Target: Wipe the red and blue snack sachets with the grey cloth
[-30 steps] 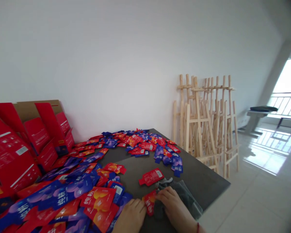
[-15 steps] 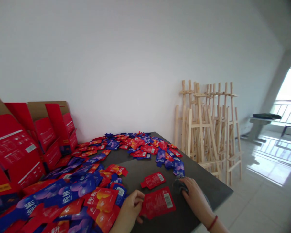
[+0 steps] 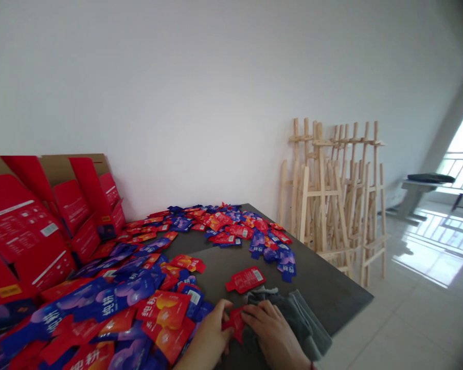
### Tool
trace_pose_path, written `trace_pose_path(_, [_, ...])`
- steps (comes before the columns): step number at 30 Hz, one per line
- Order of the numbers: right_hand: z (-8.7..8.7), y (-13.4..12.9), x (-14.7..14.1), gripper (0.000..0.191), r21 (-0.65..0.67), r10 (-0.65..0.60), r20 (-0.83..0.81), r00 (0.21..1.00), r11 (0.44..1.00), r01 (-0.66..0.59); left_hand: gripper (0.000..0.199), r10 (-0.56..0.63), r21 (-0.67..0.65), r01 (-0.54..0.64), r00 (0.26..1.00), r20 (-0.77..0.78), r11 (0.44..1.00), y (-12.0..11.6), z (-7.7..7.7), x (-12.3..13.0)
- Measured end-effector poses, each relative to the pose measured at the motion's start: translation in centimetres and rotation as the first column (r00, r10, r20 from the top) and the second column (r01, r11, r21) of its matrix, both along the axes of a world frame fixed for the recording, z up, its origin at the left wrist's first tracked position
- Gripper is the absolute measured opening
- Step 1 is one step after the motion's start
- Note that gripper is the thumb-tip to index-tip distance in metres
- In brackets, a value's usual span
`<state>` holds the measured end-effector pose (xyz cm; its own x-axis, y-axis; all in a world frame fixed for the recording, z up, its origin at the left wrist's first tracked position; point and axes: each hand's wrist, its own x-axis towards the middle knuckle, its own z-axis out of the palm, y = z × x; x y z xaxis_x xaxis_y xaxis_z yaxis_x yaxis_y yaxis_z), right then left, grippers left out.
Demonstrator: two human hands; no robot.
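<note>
A red pouch (image 3: 236,324) lies at the near edge of the dark table, largely covered by my hands. My left hand (image 3: 212,331) pinches its left end between thumb and fingers. My right hand (image 3: 272,329) presses over its right part, fingers together, with the grey cloth (image 3: 306,324) beneath and beside it. Just beyond my hands rests another red pouch (image 3: 247,279), flat with its barcode up. Orange-and-red pouches (image 3: 164,309) and blue ones (image 3: 129,295) are heaped to the left of my left hand.
Open red cardboard boxes (image 3: 27,226) stand at the left by the wall. More mixed pouches (image 3: 219,221) spread across the back of the table (image 3: 332,288). Wooden easels (image 3: 324,195) lean beyond its right edge, and a grey stand (image 3: 419,198) is farther right.
My right hand has moved left, from beside the table's right part onto the near red pouch. The cloth, bunched under that hand before, now lies spread out. The view has shifted slightly.
</note>
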<state>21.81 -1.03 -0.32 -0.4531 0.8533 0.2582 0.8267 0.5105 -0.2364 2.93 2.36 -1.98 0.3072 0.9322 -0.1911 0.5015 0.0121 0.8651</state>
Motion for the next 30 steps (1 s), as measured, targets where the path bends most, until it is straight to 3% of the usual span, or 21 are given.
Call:
trace_pose_path(6, [0.2,0.5,4.9,0.058,-0.047,-0.135,-0.005,0.991,0.99,0.134,0.031,-0.023,0.13,0.052,0.975,-0.219,0.99,-0.7,2.5,-0.1])
trace_pose_path(9, [0.5,0.7,6.2,0.056,-0.038,-0.232,-0.01,0.973,0.972,0.232,0.027,-0.013,0.157,0.059,0.959,-0.285,0.986,-0.8,2.9,-0.2])
trace_pose_path(12, [1.1,0.7,4.8,0.059,-0.001,-0.231,-0.05,0.972,0.973,0.231,0.026,-0.022,0.175,0.072,0.962,-0.273,0.982,-0.8,2.5,-0.2])
trace_pose_path(15, [1.0,0.4,1.3,0.059,0.033,-0.093,-0.086,0.992,0.995,0.096,0.026,-0.031,0.215,0.086,0.968,-0.247,0.973,-0.8,2.0,-0.4])
trace_pose_path(17, [0.5,0.4,-1.1,0.048,0.041,0.032,-0.055,0.998,0.999,-0.029,0.027,-0.037,0.235,0.095,0.97,-0.242,0.967,-0.8,1.9,-0.5])
trace_pose_path(20, [-0.2,0.6,-2.9,0.036,0.074,0.069,-0.005,0.998,0.995,-0.069,0.031,-0.054,0.232,0.114,0.967,-0.251,0.966,-0.9,2.1,-0.6])
trace_pose_path(24, [-0.2,1.1,-1.6,0.043,0.052,0.012,-0.021,1.0,0.999,-0.011,0.034,-0.038,0.224,0.104,0.96,-0.278,0.969,-0.9,2.4,-0.6])
trace_pose_path(30, [0.3,1.8,3.2,0.054,-0.008,-0.207,-0.023,0.978,0.978,0.207,0.029,-0.027,0.208,0.084,0.965,-0.26,0.974,-1.1,2.9,-0.6])
